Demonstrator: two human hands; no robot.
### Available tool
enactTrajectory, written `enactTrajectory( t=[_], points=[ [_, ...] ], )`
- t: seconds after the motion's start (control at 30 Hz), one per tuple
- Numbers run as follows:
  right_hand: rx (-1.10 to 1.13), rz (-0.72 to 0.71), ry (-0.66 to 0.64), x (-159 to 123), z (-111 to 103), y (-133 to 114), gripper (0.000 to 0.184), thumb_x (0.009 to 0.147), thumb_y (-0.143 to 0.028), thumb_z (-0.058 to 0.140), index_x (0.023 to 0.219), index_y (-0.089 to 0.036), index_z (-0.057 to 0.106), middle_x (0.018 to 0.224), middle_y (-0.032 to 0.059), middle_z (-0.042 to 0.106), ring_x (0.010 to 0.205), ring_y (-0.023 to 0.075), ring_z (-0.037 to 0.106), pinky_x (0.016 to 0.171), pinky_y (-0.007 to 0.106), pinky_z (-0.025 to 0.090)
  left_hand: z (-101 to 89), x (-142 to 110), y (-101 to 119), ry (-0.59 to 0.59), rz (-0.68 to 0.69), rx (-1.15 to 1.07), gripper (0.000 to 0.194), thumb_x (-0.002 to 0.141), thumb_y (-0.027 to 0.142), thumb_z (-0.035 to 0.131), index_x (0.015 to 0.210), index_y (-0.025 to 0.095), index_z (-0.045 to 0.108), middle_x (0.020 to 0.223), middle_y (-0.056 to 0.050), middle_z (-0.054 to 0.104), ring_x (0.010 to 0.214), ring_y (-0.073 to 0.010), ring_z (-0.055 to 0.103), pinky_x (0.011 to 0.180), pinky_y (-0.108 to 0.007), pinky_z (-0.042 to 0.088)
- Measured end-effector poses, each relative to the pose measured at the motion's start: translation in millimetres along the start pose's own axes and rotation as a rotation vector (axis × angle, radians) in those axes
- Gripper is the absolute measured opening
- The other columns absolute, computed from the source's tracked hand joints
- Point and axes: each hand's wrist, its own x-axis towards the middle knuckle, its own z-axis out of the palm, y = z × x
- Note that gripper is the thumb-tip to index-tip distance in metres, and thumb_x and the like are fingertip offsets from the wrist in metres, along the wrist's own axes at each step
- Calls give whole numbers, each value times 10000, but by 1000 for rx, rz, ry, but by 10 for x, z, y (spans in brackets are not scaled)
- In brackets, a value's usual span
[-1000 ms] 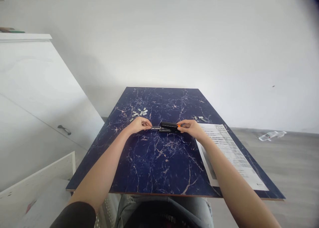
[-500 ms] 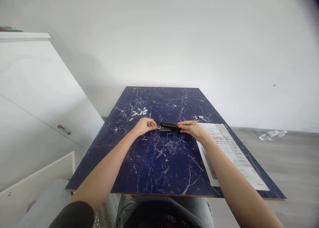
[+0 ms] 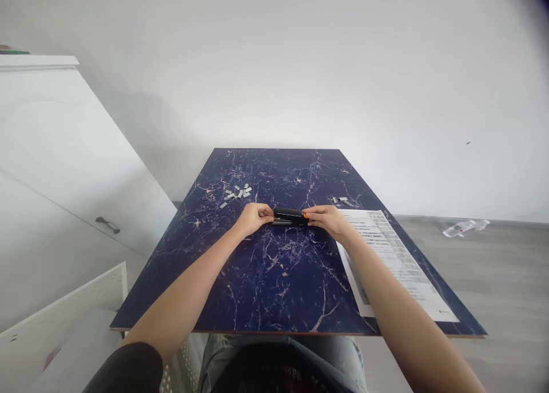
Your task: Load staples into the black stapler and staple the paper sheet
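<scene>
A black stapler (image 3: pixel 290 214) with an orange part at its right end lies crosswise over the dark blue marbled table (image 3: pixel 274 290). My left hand (image 3: pixel 255 217) pinches the stapler's left end, its fingertips pressed against the metal part there. At the other end, my right hand (image 3: pixel 328 217) grips the stapler by the orange part. Small strips of staples (image 3: pixel 240 193) are scattered beyond my left hand. A few more staple strips (image 3: pixel 342 201) lie just past my right hand.
Printed paper sheets (image 3: pixel 394 261) lie under my right forearm. A clear plastic package (image 3: pixel 465 228) rests on the floor to the right. A white cabinet (image 3: pixel 64 153) with a dark handle stands on the left, and a wall (image 3: pixel 274 67) rises behind the table.
My left hand has moved right against the stapler. The metal part that stuck out of its left end now shows less. My right hand keeps its grip.
</scene>
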Motion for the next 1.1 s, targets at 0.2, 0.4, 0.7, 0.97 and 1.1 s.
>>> enactTrajectory(
  t=[0.2, 0.4, 0.7, 0.97, 1.1],
  points=[
    [-118, -86, -55, -57, -7, -42, 367, 724, -449, 815, 958, -167, 791, 923, 85, 730, 793, 177, 649, 678, 304, 583, -22, -16, 14, -10, -1, 21, 106, 798, 251, 766, 870, 175, 775, 819, -45, 764, 726, -167, 693, 699, -268, 531],
    [-596, -369, -101, -103, 115, -104, 420, 802, -457, 754, 1166, -250, 733, 1093, 59, 732, 935, 220, 668, 814, 348, 531, -102, -89, 228, 137, 55, 47, 142, 860, 298, 698, 848, 165, 748, 777, -32, 738, 683, -148, 654, 653, -250, 485],
    [-881, -489, -1, -116, 314, -120, 262, 738, -262, 785, 993, -230, 737, 858, -8, 735, 775, 179, 643, 744, 284, 439, 897, -839, 1014, -302, 891, 354, 389, 926, 352, 561, 568, 199, 545, 558, 0, 591, 582, -130, 559, 517, -293, 342],
    [-947, -446, -149, -348, 985, -366, 235, 673, -319, 835, 837, -223, 695, 714, -32, 659, 651, 139, 565, 603, 237, 330, 1472, -1069, 879, -556, 1177, 488, 253, 901, 380, 635, 694, 235, 645, 718, 10, 691, 624, -155, 626, 422, -305, 363],
    [-881, -451, -317, -481, 1631, -306, 261, 636, -295, 858, 781, -223, 653, 690, -46, 631, 627, 125, 537, 587, 230, 305, 1431, -1039, 877, -611, 1185, 503, 273, 903, 378, 609, 669, 242, 649, 746, -21, 697, 664, -156, 650, 527, -291, 477]
  ],
)
